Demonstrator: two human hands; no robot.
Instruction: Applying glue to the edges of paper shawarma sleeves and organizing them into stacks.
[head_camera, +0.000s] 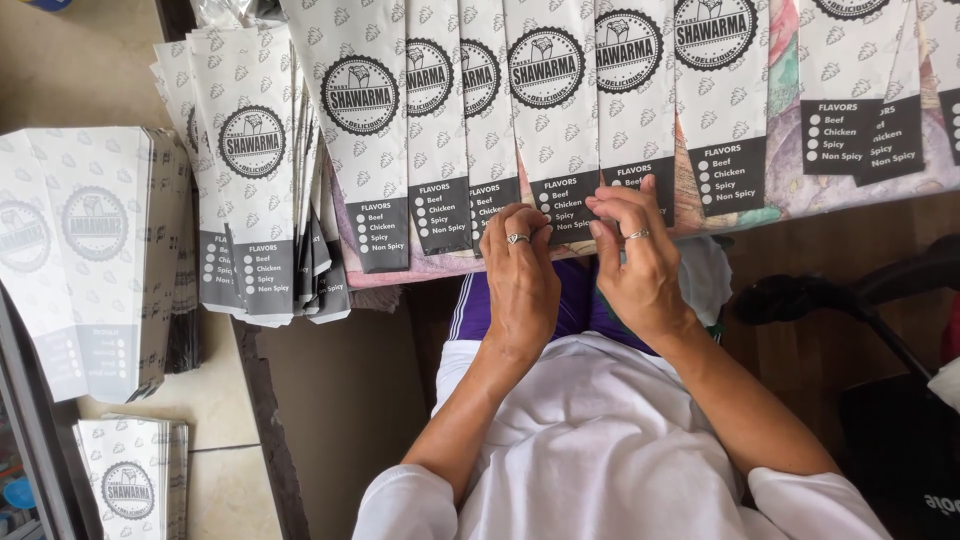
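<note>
Two hands: left hand (520, 275) and right hand (635, 250) are pinching the bottom edge of one paper sleeve (560, 120).
Sleeve: lying in an overlapping row along the table (850, 195) edge.
Beside: a stack of sleeves (255, 170) is sitting at the left.

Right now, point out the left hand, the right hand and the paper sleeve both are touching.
left hand (520, 275), head view, back of the hand.
right hand (640, 265), head view, back of the hand.
paper sleeve (550, 110), head view, white upper part around the round emblem.
</note>
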